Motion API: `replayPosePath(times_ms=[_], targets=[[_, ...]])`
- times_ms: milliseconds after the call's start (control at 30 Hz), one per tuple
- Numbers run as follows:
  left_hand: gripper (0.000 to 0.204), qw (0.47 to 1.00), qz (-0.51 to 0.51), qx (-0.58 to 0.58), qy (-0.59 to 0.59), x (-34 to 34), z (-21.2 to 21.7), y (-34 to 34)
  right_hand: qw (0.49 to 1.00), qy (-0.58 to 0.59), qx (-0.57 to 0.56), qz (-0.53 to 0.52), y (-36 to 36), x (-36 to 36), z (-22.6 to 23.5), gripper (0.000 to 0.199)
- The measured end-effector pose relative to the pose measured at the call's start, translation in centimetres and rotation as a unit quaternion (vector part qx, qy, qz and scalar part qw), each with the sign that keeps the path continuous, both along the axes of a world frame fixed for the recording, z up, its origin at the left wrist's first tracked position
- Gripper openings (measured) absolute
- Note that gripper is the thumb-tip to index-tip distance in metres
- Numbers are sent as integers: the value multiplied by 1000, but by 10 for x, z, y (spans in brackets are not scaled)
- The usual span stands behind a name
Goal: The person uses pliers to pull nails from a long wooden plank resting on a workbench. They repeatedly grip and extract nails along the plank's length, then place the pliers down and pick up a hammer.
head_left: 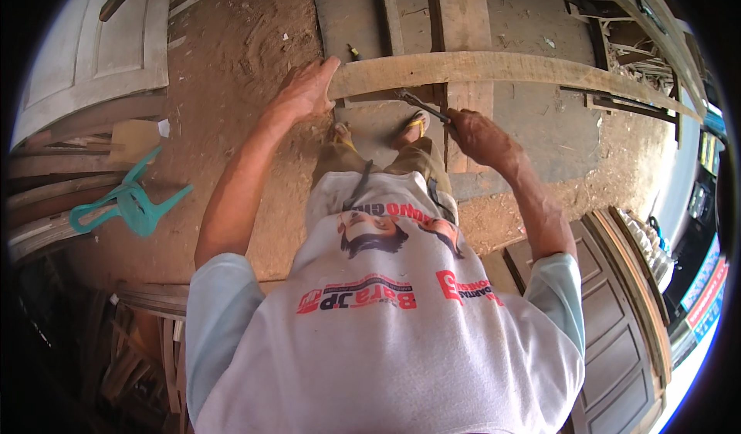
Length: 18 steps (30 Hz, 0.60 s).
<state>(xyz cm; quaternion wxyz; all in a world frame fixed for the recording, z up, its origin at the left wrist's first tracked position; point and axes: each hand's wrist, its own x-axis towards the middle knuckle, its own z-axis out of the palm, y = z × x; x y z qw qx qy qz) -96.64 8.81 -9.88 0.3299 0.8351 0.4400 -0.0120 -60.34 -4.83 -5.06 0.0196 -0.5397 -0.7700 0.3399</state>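
Observation:
A long wooden plank (471,66) runs across in front of me, its left end in my left hand (307,90). The thumb side of that hand is pressed against the board's end; some fingers are hidden. Just below the plank, my right hand (480,135) is closed around the handle of a dark metal hand tool (426,105). The tool's head points left, toward the near edge of the plank, and its exact kind is too small to make out.
Flat boards (540,129) lie on the dirt floor (231,55) around my sandalled feet. A teal plastic stool (137,206) is at the left beside stacked timber (58,179). A pale panelled door (104,40) is far left; a brown panelled door (610,333) is near right.

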Motion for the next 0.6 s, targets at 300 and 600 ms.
replayPosePath(times_ms=[300,600], targets=[[73,984,60,-168,-26,-14,28,9,964,-131,-198,-120,13,73,89,25],[64,971,96,-176,-133,-19,-3,15,921,196,-219,-255,-56,-82,14,45]])
